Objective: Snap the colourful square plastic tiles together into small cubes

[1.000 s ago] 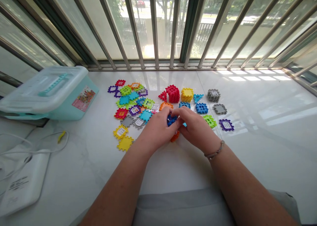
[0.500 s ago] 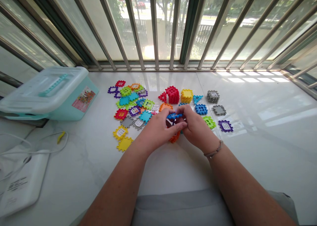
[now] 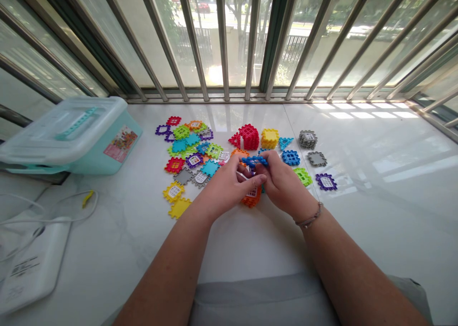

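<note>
My left hand (image 3: 225, 188) and my right hand (image 3: 284, 183) meet over the white sill, fingers pinched together on a flat blue interlocking tile (image 3: 253, 161) held just above the surface. Below the hands an orange tile piece (image 3: 251, 199) peeks out on the sill. Behind them stand a red cube (image 3: 249, 136) and a yellow cube (image 3: 270, 137) built of tiles. A heap of loose coloured tiles (image 3: 191, 152) lies left of my left hand. A blue tile (image 3: 291, 157), a green tile (image 3: 303, 175) and a purple tile (image 3: 326, 181) lie right of my right hand.
A pale teal lidded storage box (image 3: 71, 135) stands at the left. A white device with cables (image 3: 32, 264) lies at the near left. Grey tiles (image 3: 308, 138) sit at the back right. Metal window bars (image 3: 222, 40) close off the far edge.
Both hands have lifted slightly away from me. The blue tile, earlier low between the fingers, is now raised and held flat at the fingertips, and the orange piece shows beneath.
</note>
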Available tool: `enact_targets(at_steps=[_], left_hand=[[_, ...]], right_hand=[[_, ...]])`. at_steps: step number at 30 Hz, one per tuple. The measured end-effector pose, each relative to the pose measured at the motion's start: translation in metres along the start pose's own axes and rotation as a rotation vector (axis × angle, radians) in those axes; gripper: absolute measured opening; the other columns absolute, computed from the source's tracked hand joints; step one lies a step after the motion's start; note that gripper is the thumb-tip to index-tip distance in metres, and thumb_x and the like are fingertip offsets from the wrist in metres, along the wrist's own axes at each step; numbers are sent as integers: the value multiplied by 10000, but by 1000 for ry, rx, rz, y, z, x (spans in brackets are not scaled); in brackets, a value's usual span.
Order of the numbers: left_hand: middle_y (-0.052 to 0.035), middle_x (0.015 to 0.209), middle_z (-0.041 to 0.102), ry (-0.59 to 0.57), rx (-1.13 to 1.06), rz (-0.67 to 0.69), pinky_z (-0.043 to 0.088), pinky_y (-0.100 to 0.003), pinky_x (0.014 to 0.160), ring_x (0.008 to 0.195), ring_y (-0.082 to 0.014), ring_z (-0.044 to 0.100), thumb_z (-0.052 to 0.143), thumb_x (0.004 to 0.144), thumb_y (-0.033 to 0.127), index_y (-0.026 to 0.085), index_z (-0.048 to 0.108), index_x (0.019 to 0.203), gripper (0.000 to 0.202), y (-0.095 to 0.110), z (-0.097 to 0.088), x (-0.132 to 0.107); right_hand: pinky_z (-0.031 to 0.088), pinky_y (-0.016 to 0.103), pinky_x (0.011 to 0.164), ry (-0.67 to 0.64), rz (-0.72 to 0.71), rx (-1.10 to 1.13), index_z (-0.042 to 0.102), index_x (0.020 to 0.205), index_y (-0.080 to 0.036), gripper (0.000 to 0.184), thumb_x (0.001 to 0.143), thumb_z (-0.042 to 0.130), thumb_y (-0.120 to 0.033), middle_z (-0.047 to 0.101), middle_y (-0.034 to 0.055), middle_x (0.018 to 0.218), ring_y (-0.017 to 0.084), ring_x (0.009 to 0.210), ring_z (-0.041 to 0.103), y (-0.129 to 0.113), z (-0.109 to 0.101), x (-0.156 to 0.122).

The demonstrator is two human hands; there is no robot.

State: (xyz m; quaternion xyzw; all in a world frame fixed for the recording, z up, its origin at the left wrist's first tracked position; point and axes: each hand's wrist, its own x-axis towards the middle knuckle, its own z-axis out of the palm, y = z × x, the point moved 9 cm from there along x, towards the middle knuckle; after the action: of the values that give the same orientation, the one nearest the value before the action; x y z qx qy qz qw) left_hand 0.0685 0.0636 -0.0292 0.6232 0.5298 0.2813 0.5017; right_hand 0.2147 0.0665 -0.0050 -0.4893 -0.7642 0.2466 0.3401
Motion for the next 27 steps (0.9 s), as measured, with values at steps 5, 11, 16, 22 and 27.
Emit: enact_targets(at_steps=[5,11,16,22,27], left_hand=[[-13,1021,742,-3,11,-2,562,-310,695,823,-191,712,800,922,646,260,603,1115,474,1,0,0],[-20,1012,741,-4,70,-8,549,-318,682,812,-198,703,781,936,649,255,614,1081,452,2,0,0],[-18,984,728,1,91,-14,528,-312,667,806,-197,695,764,946,665,249,611,1054,456,4,-1,0],[-19,964,739,6,127,-32,515,-322,677,818,-211,702,738,956,694,243,617,1044,475,4,-1,-2],[-20,992,756,16,158,-27,512,-334,691,828,-212,702,712,956,745,245,634,1055,516,2,0,-1]], right_hand=[[484,328,668,4,-20,-11,543,1148,-268,59,1107,504,-284,747,39,908,236,702,676,-1,0,0],[458,331,659,-3,-41,-52,528,1125,-266,52,1120,493,-305,748,54,924,247,726,678,0,1,-1],[424,327,639,0,-39,-69,510,1125,-263,54,1120,484,-311,737,55,898,250,721,672,0,1,0],[414,330,647,-6,-15,-63,500,1126,-257,78,1117,483,-333,733,64,903,258,744,677,2,3,0],[400,330,641,-32,18,-49,477,1076,-270,92,1114,459,-352,717,54,870,255,716,656,1,4,1]])
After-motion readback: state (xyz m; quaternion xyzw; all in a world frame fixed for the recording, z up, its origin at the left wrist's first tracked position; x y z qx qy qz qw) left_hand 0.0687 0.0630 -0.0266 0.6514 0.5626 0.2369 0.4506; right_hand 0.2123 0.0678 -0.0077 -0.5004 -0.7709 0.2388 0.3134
